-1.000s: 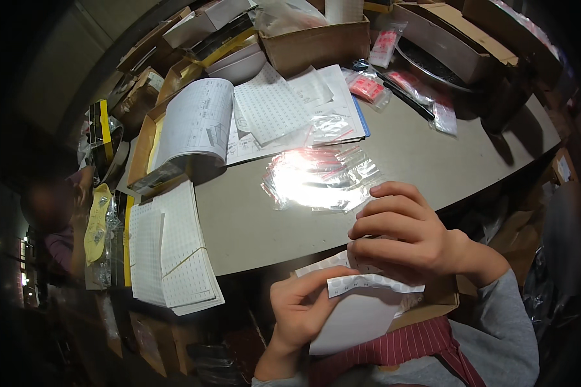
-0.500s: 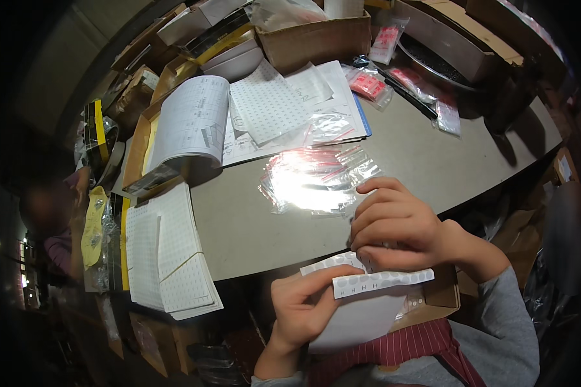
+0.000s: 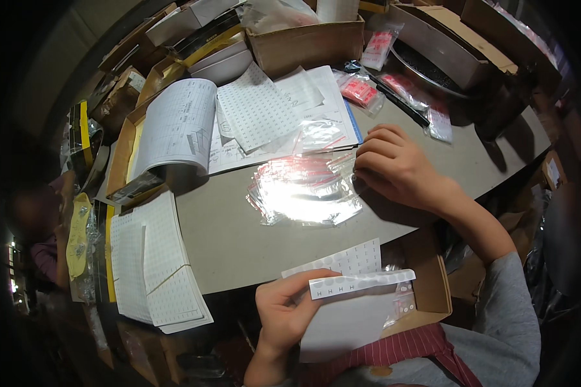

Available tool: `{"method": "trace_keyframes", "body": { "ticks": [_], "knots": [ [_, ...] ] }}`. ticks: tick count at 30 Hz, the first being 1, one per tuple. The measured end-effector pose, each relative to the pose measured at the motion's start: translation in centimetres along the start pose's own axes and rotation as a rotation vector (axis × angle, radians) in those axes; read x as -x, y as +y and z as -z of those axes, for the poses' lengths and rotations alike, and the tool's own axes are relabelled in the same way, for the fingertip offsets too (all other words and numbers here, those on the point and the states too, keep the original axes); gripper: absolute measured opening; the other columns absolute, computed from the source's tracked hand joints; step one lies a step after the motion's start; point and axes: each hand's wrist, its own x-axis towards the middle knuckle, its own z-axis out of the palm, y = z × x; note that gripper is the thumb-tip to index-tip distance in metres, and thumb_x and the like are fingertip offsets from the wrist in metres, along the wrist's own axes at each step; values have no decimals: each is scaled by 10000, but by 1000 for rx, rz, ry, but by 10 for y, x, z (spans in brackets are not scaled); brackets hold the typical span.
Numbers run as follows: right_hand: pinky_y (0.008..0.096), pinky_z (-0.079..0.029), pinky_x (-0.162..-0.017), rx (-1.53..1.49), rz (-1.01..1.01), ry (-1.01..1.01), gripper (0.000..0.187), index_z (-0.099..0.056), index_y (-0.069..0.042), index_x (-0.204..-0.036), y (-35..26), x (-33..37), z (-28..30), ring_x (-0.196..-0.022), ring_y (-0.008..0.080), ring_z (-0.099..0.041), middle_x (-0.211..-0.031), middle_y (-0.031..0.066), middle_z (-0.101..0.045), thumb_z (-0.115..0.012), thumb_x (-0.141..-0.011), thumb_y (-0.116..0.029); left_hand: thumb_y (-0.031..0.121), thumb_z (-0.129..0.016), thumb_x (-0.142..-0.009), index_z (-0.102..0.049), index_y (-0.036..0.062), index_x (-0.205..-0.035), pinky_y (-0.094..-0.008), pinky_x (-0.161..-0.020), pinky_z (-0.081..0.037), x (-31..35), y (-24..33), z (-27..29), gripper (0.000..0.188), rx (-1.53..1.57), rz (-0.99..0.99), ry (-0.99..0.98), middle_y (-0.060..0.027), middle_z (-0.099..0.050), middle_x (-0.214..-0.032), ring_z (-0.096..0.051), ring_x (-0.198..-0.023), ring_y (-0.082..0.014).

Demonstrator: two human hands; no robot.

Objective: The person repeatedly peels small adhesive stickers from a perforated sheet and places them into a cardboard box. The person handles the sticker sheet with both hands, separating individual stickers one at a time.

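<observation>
My left hand [image 3: 289, 308] is closed on a bent sheet of round stickers [image 3: 361, 284], pinched between thumb and fingers above my lap. Part of the sheet stands up behind the front strip, showing rows of printed letters. My right hand [image 3: 394, 164] hovers at the right edge of a loose pile of clear zip bags [image 3: 303, 193] with red seal lines. Its fingers are curled together, fingertips against the edge of the pile; whatever they pinch is hidden. Glare washes out the middle of the bags.
A cardboard box [image 3: 426, 277] with small bagged parts sits at my lap. Banded sticker sheets [image 3: 174, 284] lie at left, beside an open booklet [image 3: 177, 129]. Behind are papers [image 3: 258, 106], a brown carton [image 3: 306, 45], red-printed packets [image 3: 358, 90] and a black pen [image 3: 400, 100].
My right hand has left the sticker sheet and moved away from me to the right edge of the zip bags. My left hand keeps its hold. The view has shifted slightly.
</observation>
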Motion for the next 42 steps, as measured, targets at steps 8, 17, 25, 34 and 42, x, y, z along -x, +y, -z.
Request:
{"method": "trace_keyframes", "body": {
  "ticks": [8,17,25,34,42],
  "knots": [
    [421,-503,-960,7,26,31,220,-622,-44,-874,-1,1,-4,-968,298,-634,-916,90,-644,-761,-704,-59,-79,-614,-874,-755,-109,-1039,-272,-793,-575,7,-8,15,220,42,-21,34,-148,-779,-924,-732,-854,-173],
    [441,-497,-1022,0,99,-119,195,-654,-41,-895,-10,14,5,-1049,294,-648,-1007,88,-674,-739,-724,-81,-53,-594,-818,-737,-141,-1003,-253,-739,-545,14,-6,14,250,93,-31,102,-182,-760,-898,-719,-802,-189],
    [447,-487,-1020,-256,-29,-217,112,-713,-17,-858,-23,49,46,-1054,287,-664,-1081,93,-719,-745,-876,-123,-73,-606,-782,-745,-140,-984,-218,-659,-498,28,-4,22,254,160,-117,214,-155,-748,-823,-666,-706,-140],
    [387,-534,-871,-722,-82,-77,130,-724,1,-760,-56,54,88,-824,254,-690,-800,104,-711,-748,-877,-53,-29,-631,-823,-743,-134,-995,-259,-789,-533,30,4,13,231,105,-143,128,-168,-761,-909,-704,-825,-179],
    [392,-549,-816,-618,-2,-71,203,-669,-38,-1045,-103,28,75,-961,309,-668,-1061,135,-670,-742,-860,-71,-14,-660,-931,-752,-91,-1087,-275,-848,-549,29,9,-8,196,-88,-160,132,-127,-770,-994,-702,-925,-156]
  ]
}}
